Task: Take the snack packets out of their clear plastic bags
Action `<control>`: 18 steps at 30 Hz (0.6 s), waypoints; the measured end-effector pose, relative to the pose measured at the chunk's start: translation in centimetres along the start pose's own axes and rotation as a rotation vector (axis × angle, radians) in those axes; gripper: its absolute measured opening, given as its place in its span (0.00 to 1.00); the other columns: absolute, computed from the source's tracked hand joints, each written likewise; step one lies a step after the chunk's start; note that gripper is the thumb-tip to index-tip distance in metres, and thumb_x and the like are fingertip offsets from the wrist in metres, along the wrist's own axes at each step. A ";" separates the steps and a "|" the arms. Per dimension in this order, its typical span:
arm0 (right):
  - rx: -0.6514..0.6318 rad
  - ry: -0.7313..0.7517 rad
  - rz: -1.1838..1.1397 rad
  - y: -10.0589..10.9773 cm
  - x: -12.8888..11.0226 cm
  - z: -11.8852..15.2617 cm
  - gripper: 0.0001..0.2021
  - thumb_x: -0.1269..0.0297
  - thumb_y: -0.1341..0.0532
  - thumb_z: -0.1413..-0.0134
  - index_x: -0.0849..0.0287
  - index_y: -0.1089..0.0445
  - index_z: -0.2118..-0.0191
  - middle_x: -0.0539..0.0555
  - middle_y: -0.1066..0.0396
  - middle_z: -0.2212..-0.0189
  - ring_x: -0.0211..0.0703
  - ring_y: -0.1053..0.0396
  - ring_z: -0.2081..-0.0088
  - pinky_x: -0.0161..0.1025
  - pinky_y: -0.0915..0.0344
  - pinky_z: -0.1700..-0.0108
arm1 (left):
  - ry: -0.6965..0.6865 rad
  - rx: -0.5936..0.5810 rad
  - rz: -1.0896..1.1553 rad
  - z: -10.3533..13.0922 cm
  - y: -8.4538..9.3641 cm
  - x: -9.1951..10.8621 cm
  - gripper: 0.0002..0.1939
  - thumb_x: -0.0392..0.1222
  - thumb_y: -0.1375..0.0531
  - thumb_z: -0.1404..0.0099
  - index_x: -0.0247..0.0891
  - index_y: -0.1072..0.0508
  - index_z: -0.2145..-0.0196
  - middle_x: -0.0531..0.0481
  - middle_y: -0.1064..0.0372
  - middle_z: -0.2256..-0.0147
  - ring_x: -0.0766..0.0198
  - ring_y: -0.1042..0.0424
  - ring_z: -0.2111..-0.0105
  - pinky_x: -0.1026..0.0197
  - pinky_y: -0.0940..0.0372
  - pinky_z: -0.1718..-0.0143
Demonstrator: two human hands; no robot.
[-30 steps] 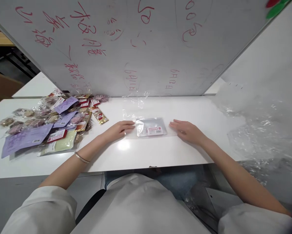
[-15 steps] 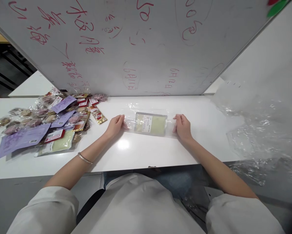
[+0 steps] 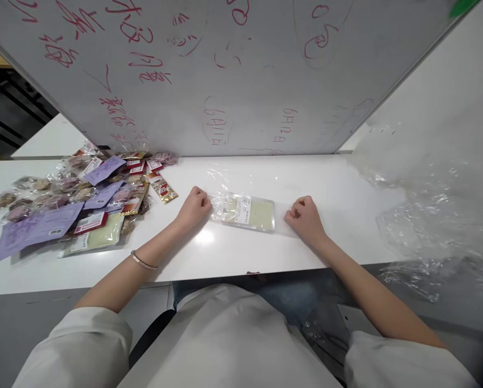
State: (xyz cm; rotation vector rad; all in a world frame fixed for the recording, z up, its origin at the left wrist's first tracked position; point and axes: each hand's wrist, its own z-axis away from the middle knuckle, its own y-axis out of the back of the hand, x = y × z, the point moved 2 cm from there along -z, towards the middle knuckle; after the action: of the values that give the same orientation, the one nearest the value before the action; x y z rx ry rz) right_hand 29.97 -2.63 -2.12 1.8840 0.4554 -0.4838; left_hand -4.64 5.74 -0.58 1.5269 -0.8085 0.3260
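Note:
A flat green pouch (image 3: 261, 214) with a white printed label lies inside a clear plastic bag (image 3: 217, 207) on the white table. My left hand (image 3: 196, 206) is closed on the bag's left end, where the film is wrinkled. On the other side, my right hand (image 3: 305, 216) is curled tight at the bag's faint right end. The film between its fingers is hard to see. Both hands rest low, close to the tabletop, with the pouch between them and touched by neither.
Piled on the left are wrapped cookies (image 3: 55, 202), purple pouches (image 3: 43, 229), another green pouch (image 3: 104, 234) and gold sachets (image 3: 162, 188). A whiteboard (image 3: 249, 81) with red writing stands along the back. Crumpled clear plastic (image 3: 439, 215) lies at the right, overhanging the table's front edge.
My hands have turned and curled into tighter fists, the right one shifting slightly right. The bag's left part has wrinkled over the pouch, which sits slightly lower and further left.

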 end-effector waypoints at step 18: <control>-0.155 -0.246 -0.506 1.4 0.0 1.3 0.11 0.54 0.38 0.43 0.55 0.24 0.66 0.53 0.20 0.65 0.50 0.23 0.60 0.47 0.28 0.56 | -0.101 -0.268 0.300 1.3 2.5 -0.3 0.16 0.55 0.42 0.34 0.44 0.19 0.65 0.44 0.21 0.60 0.51 0.24 0.55 0.51 0.32 0.50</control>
State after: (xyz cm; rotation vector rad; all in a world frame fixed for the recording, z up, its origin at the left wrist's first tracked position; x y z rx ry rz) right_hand 30.51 -4.35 -1.44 1.5278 0.7839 -0.9737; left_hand -6.83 4.74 0.91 1.1795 -1.1192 0.3470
